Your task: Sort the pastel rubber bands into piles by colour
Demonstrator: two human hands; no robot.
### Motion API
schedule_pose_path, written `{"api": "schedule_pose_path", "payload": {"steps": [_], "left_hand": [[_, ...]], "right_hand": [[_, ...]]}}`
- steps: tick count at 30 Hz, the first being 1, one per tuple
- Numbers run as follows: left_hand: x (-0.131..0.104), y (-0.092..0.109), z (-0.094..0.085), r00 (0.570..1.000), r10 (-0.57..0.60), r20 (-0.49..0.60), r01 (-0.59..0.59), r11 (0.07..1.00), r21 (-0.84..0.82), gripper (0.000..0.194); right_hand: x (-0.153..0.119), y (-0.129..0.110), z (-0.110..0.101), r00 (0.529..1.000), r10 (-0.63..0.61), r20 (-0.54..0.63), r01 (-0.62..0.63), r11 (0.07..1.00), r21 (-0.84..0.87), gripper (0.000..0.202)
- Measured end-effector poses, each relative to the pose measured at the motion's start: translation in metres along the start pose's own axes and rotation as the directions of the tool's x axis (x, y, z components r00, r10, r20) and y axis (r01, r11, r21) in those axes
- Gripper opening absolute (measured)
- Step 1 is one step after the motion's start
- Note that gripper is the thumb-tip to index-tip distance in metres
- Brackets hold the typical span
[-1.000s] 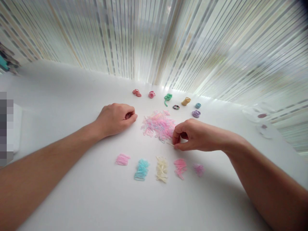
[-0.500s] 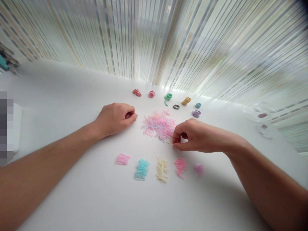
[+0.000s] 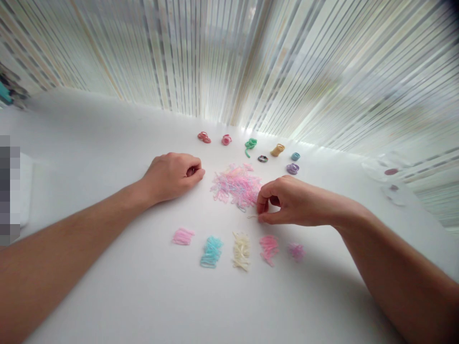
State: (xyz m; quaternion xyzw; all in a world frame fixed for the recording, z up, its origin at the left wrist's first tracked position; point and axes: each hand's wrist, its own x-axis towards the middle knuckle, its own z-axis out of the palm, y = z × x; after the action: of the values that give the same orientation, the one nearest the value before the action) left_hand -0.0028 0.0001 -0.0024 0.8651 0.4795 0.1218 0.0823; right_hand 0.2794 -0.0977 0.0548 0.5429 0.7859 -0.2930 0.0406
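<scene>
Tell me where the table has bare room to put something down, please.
Bare: table on the wearer's side of the cream heap; also between the left forearm and striped curtain. Crowded: around the mixed pile, between left hand and right hand.

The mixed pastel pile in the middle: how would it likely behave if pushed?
The mixed pastel pile would probably spread rather than slide as one, being a loose heap of thin strands. It may snag in clumps, since the strands cross. Single pieces are likely light and floppy, judging by how thin the pale strand at the right hand looks.
</scene>
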Motion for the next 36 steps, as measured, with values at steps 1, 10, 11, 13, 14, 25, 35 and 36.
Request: {"api": "schedule_pose_path", "payload": {"steps": [1, 10, 11, 13, 14, 25, 35, 36], "left_hand": [[0.0, 0.0, 0.0, 1.0, -0.002, 0.002, 0.002, 1.0, 0.001, 0.032], [0.0, -0.001, -0.001, 1.0, 0.001, 0.005, -0.001, 1.0, 0.002, 0.03], [0.0, -0.001, -0.001, 1.0, 0.002, 0.004, -0.002, 1.0, 0.002, 0.03], [0.0, 0.0, -0.001, 1.0, 0.0, 0.006, 0.0, 1.0, 0.004, 0.03], [0.0, 0.0, -0.001, 1.0, -0.003, 0.007, 0.003, 1.0, 0.005, 0.029], [0.001, 0.002, -0.002, 1.0, -0.014, 0.005, 0.014, 1.0, 0.022, 0.029], [0.001, 0.002, -0.002, 1.0, -0.015, 0.004, 0.015, 0.999, 0.037, 0.033], [0.001, 0.002, -0.002, 1.0, -0.017, 0.005, 0.016, 0.999, 0.037, 0.033]], "right_hand": [[0.0, 0.0, 0.0, 1.0, 0.001, 0.003, -0.001, 1.0, 0.006, 0.009], [0.003, -0.005, 0.004, 0.999, 0.024, 0.024, -0.025, 0.999, 0.03, 0.01], [0.003, -0.005, 0.004, 0.999, 0.026, 0.026, -0.027, 0.999, 0.031, 0.011], [0.002, -0.006, 0.003, 0.999, 0.028, 0.024, -0.028, 0.999, 0.032, 0.01], [0.001, -0.006, 0.002, 0.999, 0.026, 0.019, -0.027, 0.999, 0.03, 0.01], [-0.026, -0.044, 0.008, 0.988, -0.137, 0.074, 0.131, 0.988, 0.08, 0.015], [-0.03, -0.055, 0.021, 0.977, -0.185, 0.108, 0.189, 0.982, -0.021, 0.017], [-0.03, -0.054, 0.022, 0.977, -0.189, 0.097, 0.192, 0.981, -0.027, 0.016]]}}
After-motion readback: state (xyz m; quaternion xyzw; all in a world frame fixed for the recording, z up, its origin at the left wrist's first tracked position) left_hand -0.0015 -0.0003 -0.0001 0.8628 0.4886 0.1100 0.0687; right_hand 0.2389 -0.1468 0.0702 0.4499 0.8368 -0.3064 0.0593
